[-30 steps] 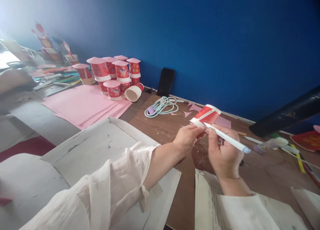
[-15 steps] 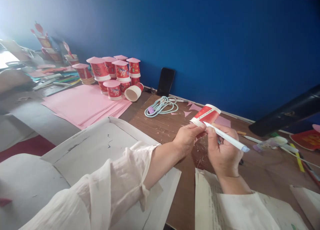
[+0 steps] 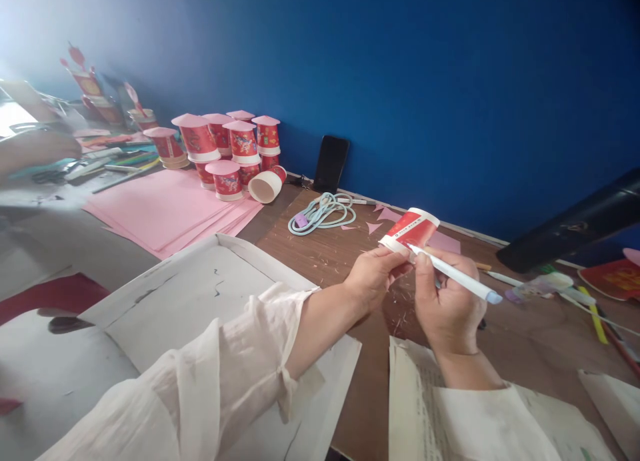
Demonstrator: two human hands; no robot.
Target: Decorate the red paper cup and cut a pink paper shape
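Observation:
My left hand [image 3: 375,277] pinches the rim of a red and white paper cup [image 3: 413,229], which lies tilted on its side above the table. In my right hand [image 3: 450,304] is a white marker pen [image 3: 457,277] with a pale blue end. Its tip touches or nearly touches the red side of the cup, close to the rim. My right fingers also sit near the cup's lower edge, partly hidden behind the pen. Pink paper scraps [image 3: 390,214] lie on the table beyond the cup.
Red cups with pink paper tops [image 3: 243,141] stand stacked by pink sheets [image 3: 165,211]. A coiled cable [image 3: 323,214] lies before a phone [image 3: 333,162] leaning on the wall. A white box lid [image 3: 200,294] is at left, a black tube [image 3: 575,224] at right. Another person's hand [image 3: 40,154] is far left.
The other person's arm at far left has moved up and inward over the table, and a dark-tipped object shows by the lid's left corner. My hands, cup and marker stay nearly still.

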